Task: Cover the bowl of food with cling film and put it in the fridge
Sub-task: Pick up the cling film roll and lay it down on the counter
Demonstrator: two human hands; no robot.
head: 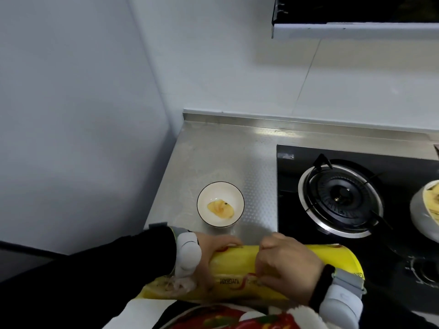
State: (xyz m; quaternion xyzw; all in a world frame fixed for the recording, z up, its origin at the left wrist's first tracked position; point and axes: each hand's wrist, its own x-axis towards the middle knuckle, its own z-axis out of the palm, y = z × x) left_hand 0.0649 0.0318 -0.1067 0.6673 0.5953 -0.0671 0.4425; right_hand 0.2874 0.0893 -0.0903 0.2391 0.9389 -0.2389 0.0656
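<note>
A small white bowl [220, 203] with a dark rim stands on the steel counter [228, 148]; yellow food slices lie in its bottom. In front of it I hold a long yellow cling film roll [280, 271] level, close to my body. My left hand [213, 252] grips the roll's left part, fingers curled over its top. My right hand [285, 264] lies on the roll's middle, its fingertips pinching at the roll's near side. No film is visibly pulled out.
A black gas hob [342, 198] with a round burner sits right of the bowl. A white dish with yellow food [427, 210] stands at the right edge. A grey wall closes the left side; a range hood [356, 17] hangs above.
</note>
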